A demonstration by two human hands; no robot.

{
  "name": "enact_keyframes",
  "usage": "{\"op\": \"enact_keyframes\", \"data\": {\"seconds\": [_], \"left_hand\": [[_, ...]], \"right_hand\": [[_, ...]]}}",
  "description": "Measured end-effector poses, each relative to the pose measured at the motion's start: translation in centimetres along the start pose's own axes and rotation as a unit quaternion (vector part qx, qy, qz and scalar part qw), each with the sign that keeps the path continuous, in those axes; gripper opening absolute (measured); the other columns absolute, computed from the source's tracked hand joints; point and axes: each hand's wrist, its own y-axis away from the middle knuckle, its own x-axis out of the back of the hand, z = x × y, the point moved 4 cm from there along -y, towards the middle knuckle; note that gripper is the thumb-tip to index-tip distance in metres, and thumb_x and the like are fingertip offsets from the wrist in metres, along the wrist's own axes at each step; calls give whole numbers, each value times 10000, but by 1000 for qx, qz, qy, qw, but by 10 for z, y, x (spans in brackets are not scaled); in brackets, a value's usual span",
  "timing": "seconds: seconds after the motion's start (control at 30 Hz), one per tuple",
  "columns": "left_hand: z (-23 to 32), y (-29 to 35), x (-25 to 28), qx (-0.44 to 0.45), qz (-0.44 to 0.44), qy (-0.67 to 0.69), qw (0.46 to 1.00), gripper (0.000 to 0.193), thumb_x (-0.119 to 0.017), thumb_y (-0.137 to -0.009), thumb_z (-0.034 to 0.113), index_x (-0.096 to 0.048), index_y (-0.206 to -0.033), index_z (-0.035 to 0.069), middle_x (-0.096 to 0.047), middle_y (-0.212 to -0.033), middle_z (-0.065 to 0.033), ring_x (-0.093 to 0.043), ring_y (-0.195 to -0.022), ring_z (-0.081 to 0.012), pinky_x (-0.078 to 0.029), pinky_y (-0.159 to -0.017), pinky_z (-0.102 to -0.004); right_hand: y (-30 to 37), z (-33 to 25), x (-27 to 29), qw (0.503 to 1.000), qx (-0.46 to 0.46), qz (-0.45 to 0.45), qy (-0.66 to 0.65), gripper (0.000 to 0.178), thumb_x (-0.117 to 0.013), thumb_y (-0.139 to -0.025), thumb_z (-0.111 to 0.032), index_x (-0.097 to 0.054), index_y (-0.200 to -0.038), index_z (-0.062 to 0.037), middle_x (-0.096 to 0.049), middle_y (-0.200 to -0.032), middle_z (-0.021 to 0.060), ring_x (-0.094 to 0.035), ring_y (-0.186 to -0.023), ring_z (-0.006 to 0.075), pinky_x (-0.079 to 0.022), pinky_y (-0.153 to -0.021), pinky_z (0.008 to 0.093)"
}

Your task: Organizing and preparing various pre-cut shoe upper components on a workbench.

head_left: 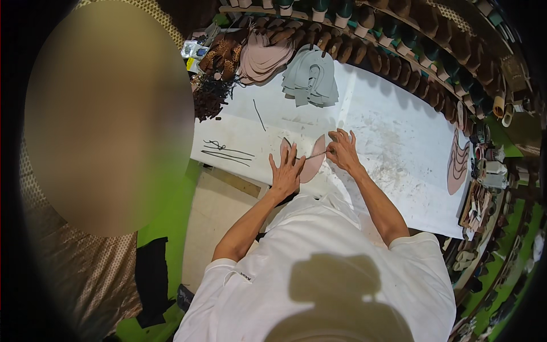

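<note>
A pink curved shoe upper piece (313, 166) lies on the white table near its front edge. Flat on its left part rests my left hand (286, 172), fingers spread. My right hand (343, 151), at the piece's right side, pinches the end of a thin dark cord (315, 155). This cord runs across the pink piece toward my left fingers, and a dark line also follows the piece's upper left edge. Several loose dark strips (228, 153) lie to the left, with a single one (259, 115) farther back.
Stacked grey cut pieces (310, 77), pink pieces (265, 60) and a dark pile of strips (212, 98) stand along the back left. Shoe racks (399, 48) curve behind the white table (393, 131). Pink pieces with dark lines (457, 162) lie at the right edge.
</note>
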Motion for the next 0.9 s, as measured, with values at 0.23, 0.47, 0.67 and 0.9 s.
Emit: {"op": "enact_keyframes", "data": {"seconds": [0.23,0.47,0.67,0.9], "left_hand": [[3,-3,4,-16,1,11,1000,711,-735,-828,131,-547,-1494,294,-121,-1766,-118,-135,-1607,-400,-93,-1146,-817],[4,-7,1,-24,10,4,1000,704,-758,-806,111,-567,-1463,275,-147,-1760,-113,-151,-1603,-405,-98,-1147,-816],[4,-11,3,-36,22,-12,999,699,-791,-778,155,-601,-1435,299,-129,-1763,-107,-153,-1596,-400,-135,-1113,-824],[0,-13,-6,-48,43,-29,997,703,-799,-763,150,-618,-1427,296,-150,-1759,-106,-149,-1599,-397,-140,-1114,-822]], "right_hand": [[-3,0,2,1000,-6,-11,10,130,-770,-794,-200,-785,-862,-90,-567,-1458,124,-357,-1494,388,-135,-1244,662],[-14,-6,5,1000,11,-2,27,96,-777,-784,-178,-785,-846,-105,-577,-1439,102,-368,-1488,376,-139,-1248,656],[-15,-5,5,999,15,-13,35,83,-784,-766,-171,-782,-830,-118,-583,-1432,92,-384,-1473,371,-143,-1246,663],[-27,-9,8,997,34,-47,58,67,-784,-771,-170,-764,-804,-115,-595,-1384,83,-398,-1459,360,-153,-1241,667]]}}
